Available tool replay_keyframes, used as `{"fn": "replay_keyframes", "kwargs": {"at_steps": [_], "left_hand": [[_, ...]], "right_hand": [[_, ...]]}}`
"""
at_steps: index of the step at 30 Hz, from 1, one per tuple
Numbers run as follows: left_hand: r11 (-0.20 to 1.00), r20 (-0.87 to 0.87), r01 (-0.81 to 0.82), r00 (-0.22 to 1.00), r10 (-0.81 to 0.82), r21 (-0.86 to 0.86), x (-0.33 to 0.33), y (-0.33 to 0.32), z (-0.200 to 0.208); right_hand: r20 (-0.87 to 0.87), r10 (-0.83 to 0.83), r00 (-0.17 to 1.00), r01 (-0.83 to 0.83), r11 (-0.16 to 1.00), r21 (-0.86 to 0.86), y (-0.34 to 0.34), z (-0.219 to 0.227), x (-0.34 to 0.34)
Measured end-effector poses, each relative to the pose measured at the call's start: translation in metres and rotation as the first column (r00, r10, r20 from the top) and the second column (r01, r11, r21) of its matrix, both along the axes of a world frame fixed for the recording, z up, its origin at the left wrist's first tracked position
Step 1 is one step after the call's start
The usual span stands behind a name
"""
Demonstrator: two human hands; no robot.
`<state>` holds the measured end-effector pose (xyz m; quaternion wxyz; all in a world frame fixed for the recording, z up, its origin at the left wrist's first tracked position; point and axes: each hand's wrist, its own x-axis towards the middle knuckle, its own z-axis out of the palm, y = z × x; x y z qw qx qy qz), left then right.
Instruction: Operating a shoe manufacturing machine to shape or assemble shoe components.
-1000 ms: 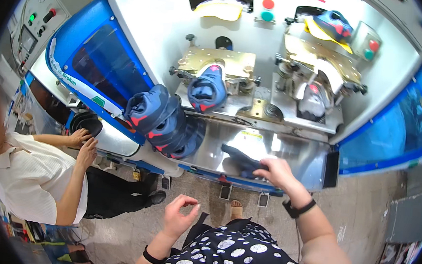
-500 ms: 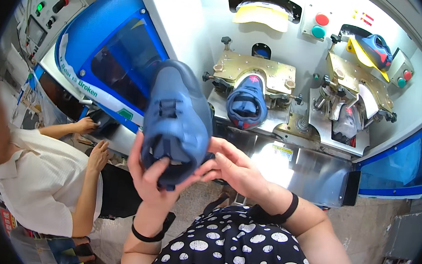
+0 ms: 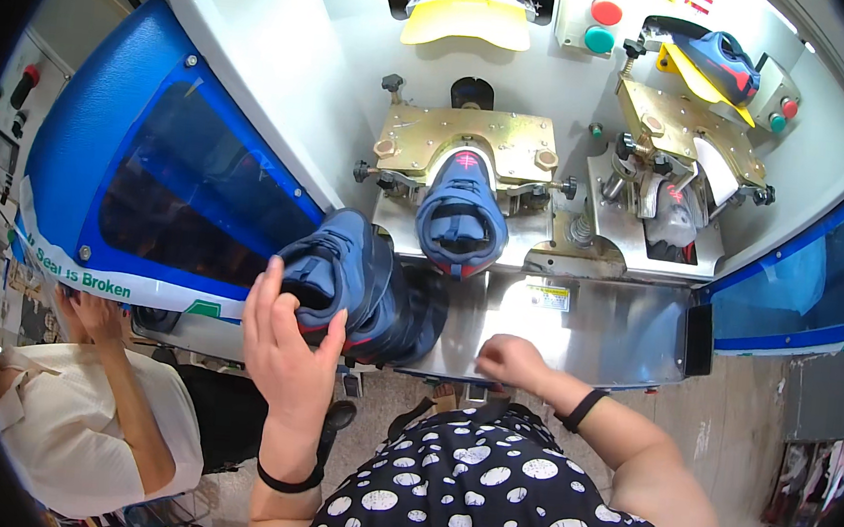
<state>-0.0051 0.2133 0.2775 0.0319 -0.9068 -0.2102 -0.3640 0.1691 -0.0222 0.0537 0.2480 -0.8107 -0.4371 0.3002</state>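
My left hand (image 3: pixel 294 353) grips the heel and collar of a blue shoe (image 3: pixel 336 266) at the left end of the metal tray. Its fingers are on the outer side of the collar and the thumb is at the heel. Close against that shoe, on its right, lies another dark blue shoe (image 3: pixel 412 318), partly hidden. My right hand (image 3: pixel 517 362) is over the tray's front edge, fingers curled in, with nothing visible in them. Ahead, a blue shoe with a red heel tab (image 3: pixel 463 222) sits toe-first in the brass-coloured clamp (image 3: pixel 469 127), a red mark lit on its toe.
The metal tray (image 3: pixel 596 339) runs along the machine's front. On the right, a second clamp (image 3: pixel 694 137) holds a grey shoe part, with a blue shoe (image 3: pixel 725 64) on a yellow flap above. Blue windowed panels (image 3: pixel 198 184) flank the machine. A co-worker (image 3: pixel 98 406) is at left.
My left hand has brought the blue shoe down from in front of me to the tray's left end. My right hand has come away from it, fingers curling in. The view has shifted.
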Motion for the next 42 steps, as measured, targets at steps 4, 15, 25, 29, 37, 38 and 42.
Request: {"fn": "replay_keyframes", "kwargs": {"at_steps": [4,15,25,29,37,38,42], "left_hand": [[0.998,0.013,0.029,1.0,-0.029,-0.047,0.009,0.011,-0.006],[1.0,0.013,0.022,1.0,-0.022,-0.002,0.006,0.011,-0.018],[0.997,0.077,0.078,0.994,-0.076,-0.023,0.004,-0.006,0.002],[0.94,0.217,0.291,0.921,-0.325,0.176,-0.013,-0.029,0.01],[0.471,0.21,0.824,0.545,-0.812,-0.316,0.042,-0.068,-0.032],[0.408,0.249,0.828,0.518,-0.818,-0.385,0.048,-0.069,-0.04],[0.148,0.298,0.711,0.462,-0.835,-0.687,0.069,-0.084,-0.072]], "right_hand": [[0.685,0.242,0.687,-0.382,0.922,0.058,-0.003,-0.036,-0.035],[0.746,0.151,0.649,-0.26,0.965,0.031,0.006,-0.049,-0.059],[0.524,-0.798,0.298,-0.033,0.54,0.841,-0.082,0.188,0.132],[0.593,-0.783,-0.189,-0.02,0.607,0.795,-0.119,0.311,0.264],[0.679,-0.694,0.24,0.437,0.702,0.563,-0.148,0.333,0.291],[0.624,-0.719,0.305,0.421,0.69,0.589,-0.153,0.323,0.271],[0.492,-0.862,0.123,0.413,0.495,0.764,-0.164,0.244,0.147]]}}
